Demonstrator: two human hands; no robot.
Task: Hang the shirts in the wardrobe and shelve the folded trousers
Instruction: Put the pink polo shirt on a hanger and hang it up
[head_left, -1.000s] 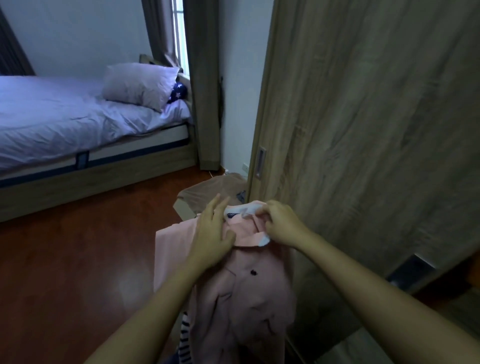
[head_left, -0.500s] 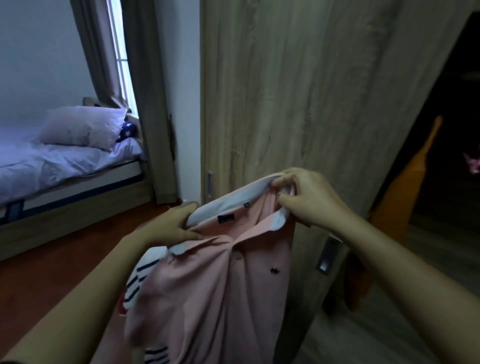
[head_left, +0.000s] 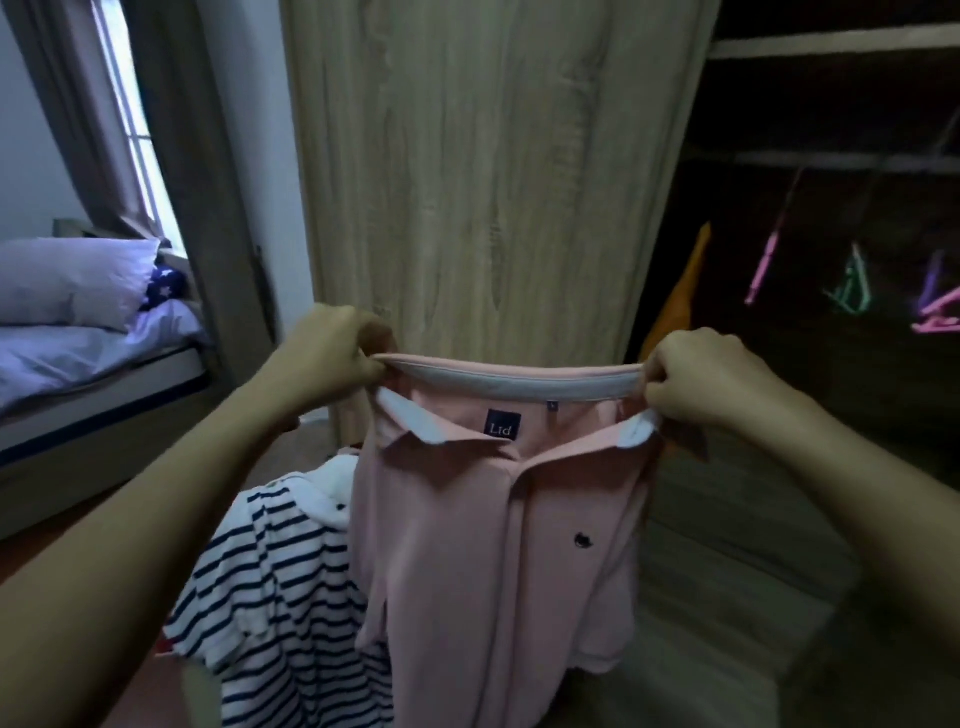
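Left hand (head_left: 332, 353) and right hand (head_left: 706, 379) now pinch the pink shirt (head_left: 493, 545) by its collar, pulled wide; hangers (head_left: 852, 286) at 2 o'clock, probably next.

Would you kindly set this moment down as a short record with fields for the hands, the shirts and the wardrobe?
left hand: grips the pink shirt by the collar's left end
right hand: grips the collar's right end
pink shirt: held up, front towards the person, not yet on a hanger
striped shirt: hangs lower left of the pink one
wardrobe: open at right, coloured hangers inside
bed: far left
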